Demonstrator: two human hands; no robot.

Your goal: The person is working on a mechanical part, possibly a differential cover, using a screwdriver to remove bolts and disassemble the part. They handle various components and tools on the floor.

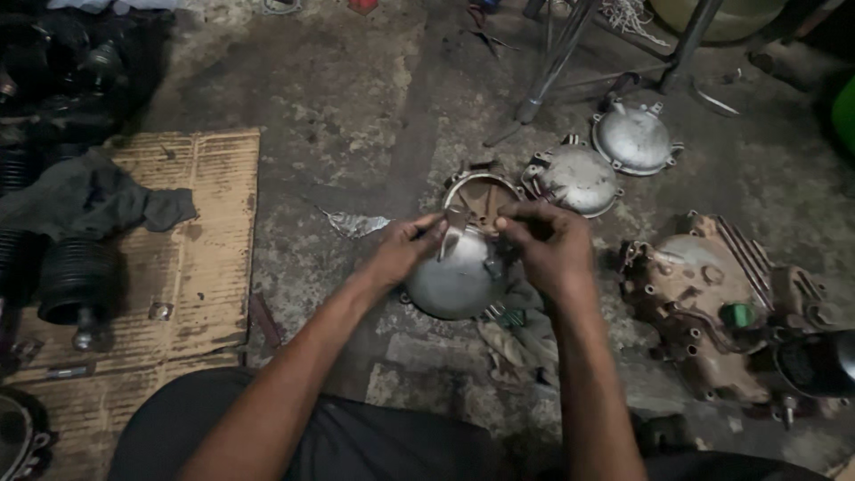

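left hand (405, 249) and right hand (548, 240), fingers pinched on a small metal strip (451, 233) above a domed metal cover (454, 283). the strip looks light, thin, bendable; best gripped at its ends.

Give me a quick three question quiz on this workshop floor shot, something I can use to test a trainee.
1. True or false: both hands touch the domed metal cover.
2. Multiple choice: the corrugated cardboard sheet lies on which side of the person? A. left B. right C. behind the stool legs
3. Fill in: the dark rag rests partly on the ____.

Key:
1. True: left hand and right hand meet at its upper edge.
2. A
3. cardboard
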